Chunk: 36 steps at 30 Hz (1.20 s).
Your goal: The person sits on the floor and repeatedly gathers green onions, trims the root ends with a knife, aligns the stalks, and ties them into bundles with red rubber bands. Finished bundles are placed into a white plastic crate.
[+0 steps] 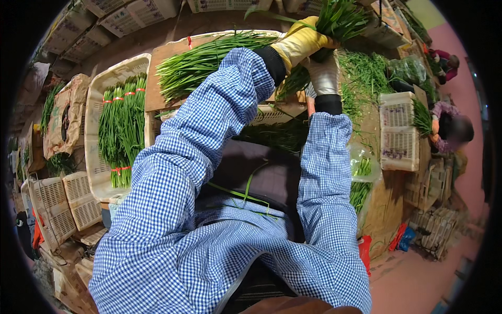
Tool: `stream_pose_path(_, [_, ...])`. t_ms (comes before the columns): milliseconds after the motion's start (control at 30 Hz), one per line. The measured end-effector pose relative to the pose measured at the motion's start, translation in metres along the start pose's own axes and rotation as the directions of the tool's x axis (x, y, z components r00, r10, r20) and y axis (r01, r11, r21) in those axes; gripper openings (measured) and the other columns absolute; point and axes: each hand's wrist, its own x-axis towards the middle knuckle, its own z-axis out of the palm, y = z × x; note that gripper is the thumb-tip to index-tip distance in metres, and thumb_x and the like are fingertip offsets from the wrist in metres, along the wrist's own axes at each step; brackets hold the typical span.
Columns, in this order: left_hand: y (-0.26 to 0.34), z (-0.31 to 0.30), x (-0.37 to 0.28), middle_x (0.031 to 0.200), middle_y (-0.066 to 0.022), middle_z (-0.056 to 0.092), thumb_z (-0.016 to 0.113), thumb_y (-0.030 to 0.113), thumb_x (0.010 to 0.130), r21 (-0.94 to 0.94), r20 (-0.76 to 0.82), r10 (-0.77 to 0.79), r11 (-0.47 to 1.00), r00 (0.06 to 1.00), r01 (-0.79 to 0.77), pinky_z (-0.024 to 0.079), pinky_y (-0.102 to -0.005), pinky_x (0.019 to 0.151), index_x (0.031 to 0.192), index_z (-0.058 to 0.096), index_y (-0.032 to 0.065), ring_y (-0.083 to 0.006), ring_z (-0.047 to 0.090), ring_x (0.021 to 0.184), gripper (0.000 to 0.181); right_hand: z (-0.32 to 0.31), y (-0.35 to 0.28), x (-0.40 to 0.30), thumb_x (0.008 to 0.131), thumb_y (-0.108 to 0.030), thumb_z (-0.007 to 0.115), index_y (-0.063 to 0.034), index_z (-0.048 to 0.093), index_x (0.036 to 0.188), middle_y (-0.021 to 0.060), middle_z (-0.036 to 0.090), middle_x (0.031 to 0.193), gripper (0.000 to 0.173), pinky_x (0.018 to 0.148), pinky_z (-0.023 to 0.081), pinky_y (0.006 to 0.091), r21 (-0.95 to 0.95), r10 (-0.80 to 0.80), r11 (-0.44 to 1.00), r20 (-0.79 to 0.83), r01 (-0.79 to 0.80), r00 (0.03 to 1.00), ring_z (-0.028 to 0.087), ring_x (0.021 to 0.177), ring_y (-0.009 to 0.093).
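Note:
My left hand (301,42), in a yellow and white glove, is closed on a bunch of green garlic chives (342,19) at the top of the view. Just below it is my right hand (324,72), in a whitish glove, at the lower part of the same leaves; its fingers are mostly hidden. More loose chives (211,59) lie on a brown board (157,92) to the left of my hands, their pale ends pointing left. Leaf tips hang below the gloves. Stray leaves (249,190) rest on my lap.
A white plastic crate (94,149) at left holds chive bundles (123,129) tied with red bands. Cut leaves (364,74) litter the floor at right, near a clear bag of chives (361,176) and an upright crate (398,131). Two other people sit at far right.

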Motion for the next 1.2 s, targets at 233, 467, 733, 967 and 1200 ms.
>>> stream_pose_path(233, [-0.039,0.014,0.035,0.092,-0.0187,0.067,0.065,0.017,0.078,0.213,-0.166,0.178,0.967,0.97,-0.141,0.051,-0.0403,0.072,0.106,0.062,0.0071,-0.0377,0.063,0.085,0.031,0.0,0.081,0.053,0.099,-0.03,0.039,-0.0036,0.048,0.129,0.0088,0.051,0.135,0.041,0.107,0.032,0.0357,-0.492,-0.153,0.86,0.012,0.139,0.988,0.044,0.126,0.022])
stream_pose_path(467, [-0.013,0.001,0.024,0.096,-0.0177,0.068,0.082,0.029,0.067,-0.029,-0.03,0.048,0.998,0.998,-0.049,0.05,-0.0372,0.079,0.107,0.064,0.0042,-0.0297,0.065,0.09,0.051,-0.01,0.037,0.044,0.092,-0.031,0.051,-0.005,0.054,0.124,0.0096,0.059,0.124,0.041,0.101,0.038,0.036,-0.922,-0.127,0.216,0.3,0.321,0.946,0.052,0.117,0.023])
stream_pose_path(733, [-0.019,0.01,0.03,0.097,-0.0136,0.069,0.086,0.028,0.06,-0.012,0.06,0.11,0.994,0.992,-0.109,0.049,-0.0345,0.08,0.108,0.064,0.0056,-0.0261,0.065,0.089,0.058,0.003,0.017,0.036,0.094,-0.033,0.045,-0.0058,0.049,0.13,0.0107,0.053,0.133,0.045,0.105,0.034,0.0365,-0.946,-0.017,0.244,0.216,0.214,0.976,0.047,0.124,0.026])
stream_pose_path(967, [0.0,-0.05,-0.021,0.108,-0.0112,0.066,0.076,0.023,0.078,-0.429,-0.107,0.289,0.85,0.951,-0.306,0.049,-0.0293,0.087,0.125,0.055,0.0005,-0.0187,0.061,0.103,0.057,-0.048,0.008,0.032,0.083,-0.009,0.065,-0.0023,0.062,0.114,0.0121,0.067,0.097,0.032,0.087,0.05,0.0366,0.262,0.098,0.965,-0.368,0.002,0.925,0.064,0.09,0.019])
stream_pose_path(1200, [-0.055,-0.104,-0.142,0.089,-0.0068,0.07,0.062,0.017,0.09,-0.608,-0.224,-0.435,0.762,0.872,0.223,0.052,-0.0269,0.074,0.1,0.066,0.0041,-0.0146,0.065,0.078,0.017,-0.099,-0.039,-0.008,0.078,-0.025,0.076,-0.006,0.061,0.074,0.0088,0.064,0.075,0.024,0.069,0.055,0.0383,0.695,0.443,0.719,-0.434,-0.022,0.785,0.063,0.07,0.023])
